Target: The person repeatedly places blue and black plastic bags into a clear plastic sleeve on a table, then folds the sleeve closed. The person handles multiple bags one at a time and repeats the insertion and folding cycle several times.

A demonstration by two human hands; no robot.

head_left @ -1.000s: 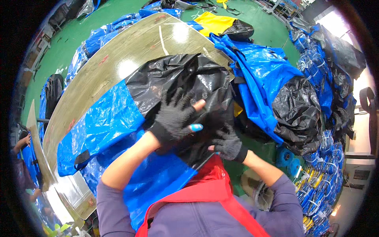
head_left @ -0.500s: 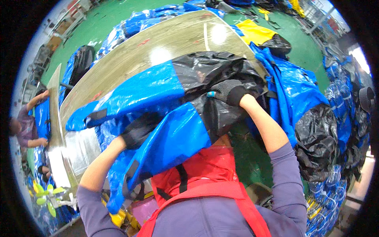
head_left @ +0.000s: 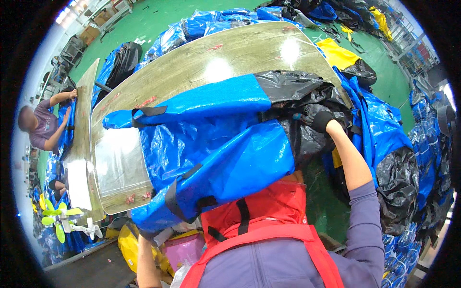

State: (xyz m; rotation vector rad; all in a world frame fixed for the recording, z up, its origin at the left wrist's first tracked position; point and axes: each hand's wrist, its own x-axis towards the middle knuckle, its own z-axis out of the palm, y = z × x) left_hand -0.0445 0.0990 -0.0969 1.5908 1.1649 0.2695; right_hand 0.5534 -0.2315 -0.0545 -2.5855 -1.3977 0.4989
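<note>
A large blue and black bag [head_left: 225, 144] of shiny coated fabric lies across the near side of a wood-grain table [head_left: 249, 48], its near edge hanging over my red apron [head_left: 269, 206]. Black straps cross its blue part, and the black part is crumpled on the right. My right hand [head_left: 318, 118], in a dark dotted glove, is closed on the black fabric. At the bag's near left corner is my left hand [head_left: 153, 236], mostly covered by the blue fabric, with its fingers hidden. A clear plastic sheet [head_left: 120, 158] lies on the table left of the bag.
Blue and black bags [head_left: 391, 144] are heaped right of the table, with a yellow and black bag [head_left: 343, 57] behind them. At far left a person [head_left: 43, 122] handles blue material at another table [head_left: 84, 120]. A green-bladed fan [head_left: 61, 216] stands near left.
My left hand has moved from between the bag's layers down to its near left corner. The blue part is spread wider, and the plastic sheet shows more. My right hand keeps hold of the black end.
</note>
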